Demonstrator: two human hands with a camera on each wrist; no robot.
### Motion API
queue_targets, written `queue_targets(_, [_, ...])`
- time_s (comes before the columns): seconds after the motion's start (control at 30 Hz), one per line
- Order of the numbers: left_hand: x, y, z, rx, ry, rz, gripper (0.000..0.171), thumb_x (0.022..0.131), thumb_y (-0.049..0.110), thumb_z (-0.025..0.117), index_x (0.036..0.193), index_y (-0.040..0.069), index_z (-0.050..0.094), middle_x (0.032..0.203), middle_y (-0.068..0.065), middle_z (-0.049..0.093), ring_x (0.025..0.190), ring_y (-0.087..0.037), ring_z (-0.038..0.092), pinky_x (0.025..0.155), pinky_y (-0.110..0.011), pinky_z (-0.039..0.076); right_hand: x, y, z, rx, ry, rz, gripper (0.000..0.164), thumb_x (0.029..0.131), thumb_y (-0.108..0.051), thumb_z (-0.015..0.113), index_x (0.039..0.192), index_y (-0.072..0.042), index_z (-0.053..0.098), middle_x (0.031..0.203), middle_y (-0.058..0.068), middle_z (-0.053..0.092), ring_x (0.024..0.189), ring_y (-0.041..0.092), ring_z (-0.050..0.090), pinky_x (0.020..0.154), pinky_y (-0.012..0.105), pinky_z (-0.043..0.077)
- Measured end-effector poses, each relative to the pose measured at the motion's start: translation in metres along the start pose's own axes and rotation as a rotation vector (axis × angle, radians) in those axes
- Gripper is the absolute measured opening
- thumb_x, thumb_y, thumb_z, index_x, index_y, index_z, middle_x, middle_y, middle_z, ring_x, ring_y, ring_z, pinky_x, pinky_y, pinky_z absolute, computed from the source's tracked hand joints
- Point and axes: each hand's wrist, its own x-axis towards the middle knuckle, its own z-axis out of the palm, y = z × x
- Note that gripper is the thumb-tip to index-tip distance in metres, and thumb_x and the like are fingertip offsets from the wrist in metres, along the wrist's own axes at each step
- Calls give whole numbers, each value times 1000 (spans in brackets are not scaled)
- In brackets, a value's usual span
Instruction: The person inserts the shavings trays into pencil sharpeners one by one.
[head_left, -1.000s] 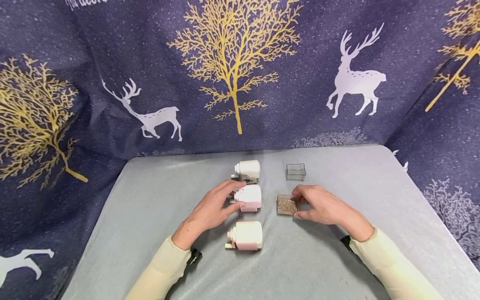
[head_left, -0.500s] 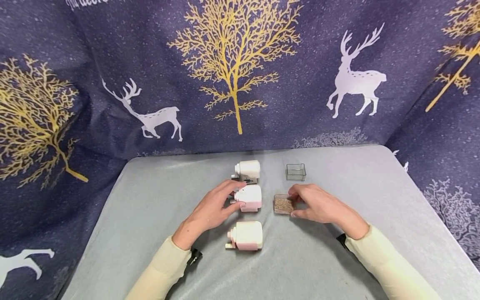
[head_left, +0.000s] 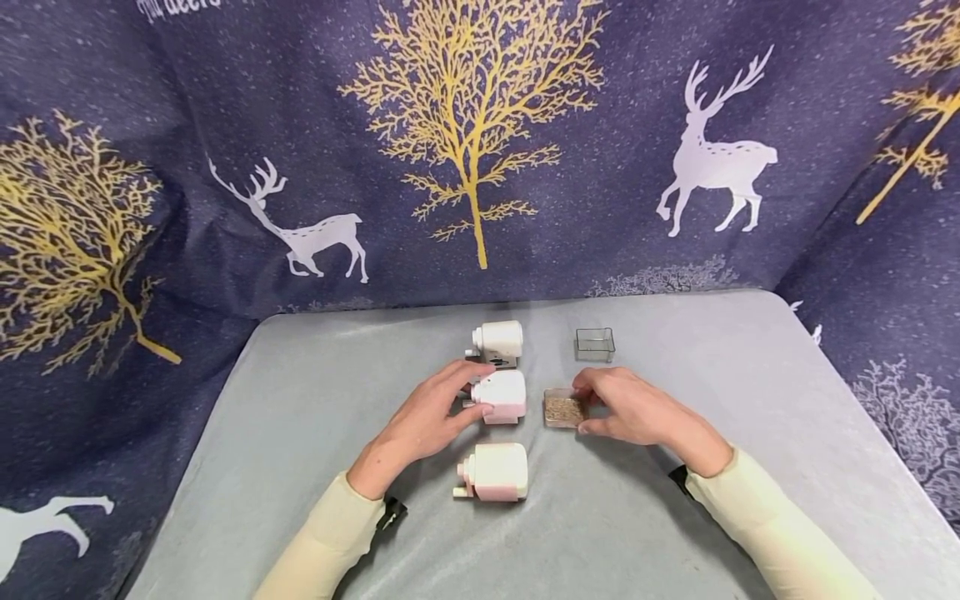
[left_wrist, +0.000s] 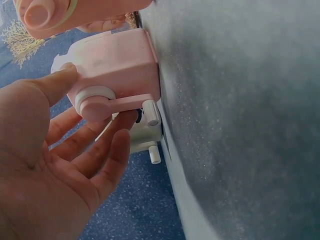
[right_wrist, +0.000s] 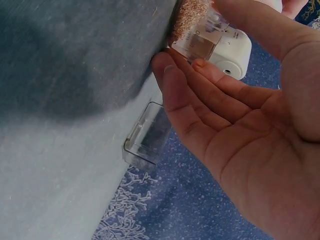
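Three crank-handled pencil sharpeners stand in a column on the table. My left hand [head_left: 431,412] grips the middle, pink-and-white sharpener [head_left: 506,395], thumb on one side and fingers on the other; its crank [left_wrist: 131,103] shows in the left wrist view. To the right of that sharpener, my right hand [head_left: 628,407] holds a clear shavings drawer [head_left: 561,408] between thumb and fingers. Brown shavings [right_wrist: 192,19] fill much of the drawer. A small gap separates drawer and sharpener in the head view.
A white sharpener [head_left: 501,338] stands behind, with a dark opening in its base. Nearer me is a cream-and-pink sharpener [head_left: 501,472]. A second clear drawer [head_left: 595,344] sits at the back right of the grey table [head_left: 337,358]. A patterned dark blue cloth [head_left: 420,233] hangs behind.
My right hand has slid the shavings drawer left, closer to the middle sharpener. My left hand keeps its grip there. The head view has shifted very slightly.
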Motion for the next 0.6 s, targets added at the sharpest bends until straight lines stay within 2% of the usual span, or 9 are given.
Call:
queue_targets(0.27, [-1,0,0,-6,4,-5,55,96,43,60,146,26,45,138,14,45,118,-9,50,95,-39,47,3,-2,2,-43,21,-21,51,72,-25,84,111,1,63,96,3,65,84,16,62,77,32,54])
queue_targets(0.6, [0,0,1,-12,12,6,54,95,42,60,145,32,43,138,15,46,117,-8,51,94,-38,48,6,-4,2,-42,18,-25,52,73,-24,84,112,2,62,98,6,66,86,18,62,79,34,54])
